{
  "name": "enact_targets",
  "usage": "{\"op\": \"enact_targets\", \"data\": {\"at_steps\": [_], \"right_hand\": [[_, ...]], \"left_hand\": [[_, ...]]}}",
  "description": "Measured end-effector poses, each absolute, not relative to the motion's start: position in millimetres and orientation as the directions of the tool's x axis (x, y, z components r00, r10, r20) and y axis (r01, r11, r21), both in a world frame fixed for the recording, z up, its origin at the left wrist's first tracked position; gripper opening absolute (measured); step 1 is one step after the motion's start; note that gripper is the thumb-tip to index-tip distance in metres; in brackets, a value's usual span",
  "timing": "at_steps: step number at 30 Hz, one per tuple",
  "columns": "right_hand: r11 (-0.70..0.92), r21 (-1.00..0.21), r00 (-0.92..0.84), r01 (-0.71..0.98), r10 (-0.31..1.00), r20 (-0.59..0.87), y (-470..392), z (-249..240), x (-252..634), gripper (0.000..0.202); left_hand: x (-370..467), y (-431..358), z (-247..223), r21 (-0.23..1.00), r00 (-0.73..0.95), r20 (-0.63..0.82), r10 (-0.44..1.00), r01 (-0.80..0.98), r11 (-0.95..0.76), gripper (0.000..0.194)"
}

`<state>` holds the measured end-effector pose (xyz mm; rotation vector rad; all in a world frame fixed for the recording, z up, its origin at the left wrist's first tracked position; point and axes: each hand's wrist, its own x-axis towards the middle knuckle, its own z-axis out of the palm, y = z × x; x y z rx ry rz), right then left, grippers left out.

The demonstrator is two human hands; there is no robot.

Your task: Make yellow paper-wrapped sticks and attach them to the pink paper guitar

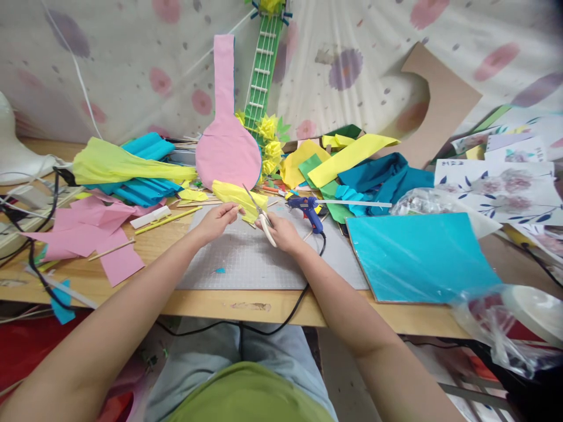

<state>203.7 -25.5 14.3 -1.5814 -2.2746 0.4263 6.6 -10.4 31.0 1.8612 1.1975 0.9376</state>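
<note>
My right hand (284, 232) is wrapped round the white handles of a pair of scissors (265, 227), whose blades point up and to the left. To its left, my left hand (222, 218) is closed in a pinch on a small yellow piece (240, 210) at the fingertips, too small to make out well. Just behind both hands lies a strip of yellow crepe paper (235, 196), partly behind the scissor blades. Under the hands is a grey cutting mat (237, 264).
A blue glue gun (310, 212) with its black cord lies right of my right hand. Behind stands a pink banjo-shaped piece (229, 146). Pink paper (83, 225) is at the left, a blue board (422, 255) at the right, and coloured paper along the back.
</note>
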Motion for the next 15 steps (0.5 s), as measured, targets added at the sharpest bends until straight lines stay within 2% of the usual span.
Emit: {"op": "enact_targets", "data": {"at_steps": [6,11,15], "right_hand": [[0.353,-0.452,-0.343,0.819,0.933,0.108,-28.5,14.7,207.5,0.041],[0.319,-0.445,-0.302,0.837,0.947,0.109,-27.2,9.4,207.6,0.042],[0.253,-0.444,-0.245,0.859,0.966,0.077,-23.5,5.6,211.2,0.044]], "left_hand": [[6.3,-9.3,31.1,0.822,0.362,0.192,0.912,0.449,-0.351,0.038],[7.1,-11.8,38.3,0.822,0.316,0.211,0.925,0.455,-0.342,0.036],[3.3,-12.5,40.1,0.7,0.286,0.231,0.93,0.615,-0.363,0.032]]}}
